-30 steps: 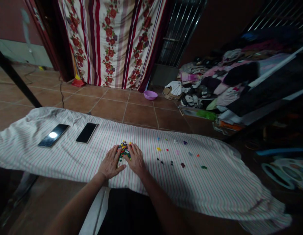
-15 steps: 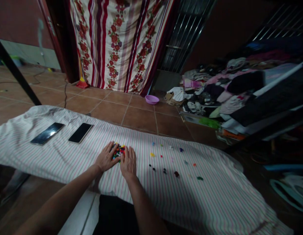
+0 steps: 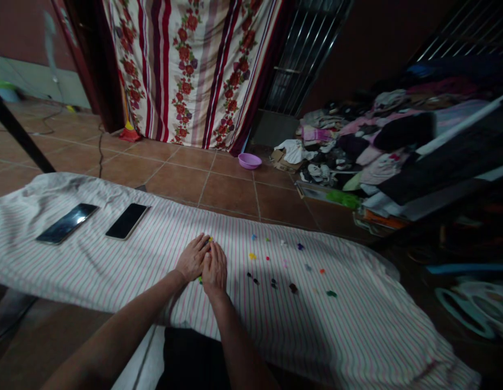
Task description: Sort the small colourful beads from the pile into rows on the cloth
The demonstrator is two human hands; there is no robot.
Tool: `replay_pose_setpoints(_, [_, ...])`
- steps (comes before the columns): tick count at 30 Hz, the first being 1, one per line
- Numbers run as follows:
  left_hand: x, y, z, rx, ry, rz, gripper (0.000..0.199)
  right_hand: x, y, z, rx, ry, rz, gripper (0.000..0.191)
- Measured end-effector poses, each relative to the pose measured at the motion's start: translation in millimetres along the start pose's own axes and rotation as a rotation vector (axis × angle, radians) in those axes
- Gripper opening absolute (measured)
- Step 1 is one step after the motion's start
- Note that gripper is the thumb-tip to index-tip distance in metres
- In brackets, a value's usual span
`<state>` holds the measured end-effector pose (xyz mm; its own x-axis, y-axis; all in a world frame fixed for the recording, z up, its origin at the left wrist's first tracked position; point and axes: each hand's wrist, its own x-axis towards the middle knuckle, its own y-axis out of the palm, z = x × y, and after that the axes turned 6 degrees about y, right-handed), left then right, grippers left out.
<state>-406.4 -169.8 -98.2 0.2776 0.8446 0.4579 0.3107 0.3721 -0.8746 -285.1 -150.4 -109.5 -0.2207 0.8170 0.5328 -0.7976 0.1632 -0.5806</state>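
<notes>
My left hand (image 3: 192,258) and my right hand (image 3: 214,269) lie side by side, touching, over a heap of small colourful pieces on the striped cloth (image 3: 162,249). Most of the heap is hidden beneath them; a few yellow pieces (image 3: 211,239) show at the fingertips and green ones (image 3: 200,280) near the palms. The fingers of both hands are stretched out. To the right, small groups sorted by colour sit on the cloth, among them yellow (image 3: 252,256), dark blue (image 3: 300,246), brown (image 3: 292,288) and dark green pieces (image 3: 331,293).
Two phones, one (image 3: 67,223) at the far left and another (image 3: 127,221) nearer my hands, lie on the cloth. Beyond it, a purple basin (image 3: 250,161) stands on the tiled floor before a floral curtain (image 3: 194,76). Piled clothes (image 3: 369,135) fill the right background.
My left hand has moved right, against my right hand, and the gap between them has closed. The coloured heap, visible between them before, is now mostly covered. The view has shifted slightly.
</notes>
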Motion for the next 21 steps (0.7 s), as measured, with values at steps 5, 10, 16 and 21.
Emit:
replay_pose_setpoints(5, [-5.8, -14.1, -5.7, -0.087, -0.058, -0.055, 0.052, 2.3, -6.1, -3.3, 0.107, 0.038, 0.000, 0.052])
replay_pose_setpoints(10, [-38.1, -27.6, -8.7, -0.046, -0.100, -0.062, 0.058, 2.9, -10.3, -8.1, 0.184, 0.145, -0.036, 0.057])
replay_pose_setpoints(16, [-65.7, -18.1, -20.6, 0.172, -0.103, -0.061, 0.089, 3.9, -16.9, -3.0, 0.257, 0.231, -0.028, 0.058])
replay_pose_setpoints(21, [-54.7, -6.6, -20.2, 0.153, -0.089, -0.082, 0.082, 2.8, -16.5, -6.3, 0.279, 0.276, -0.031, 0.058])
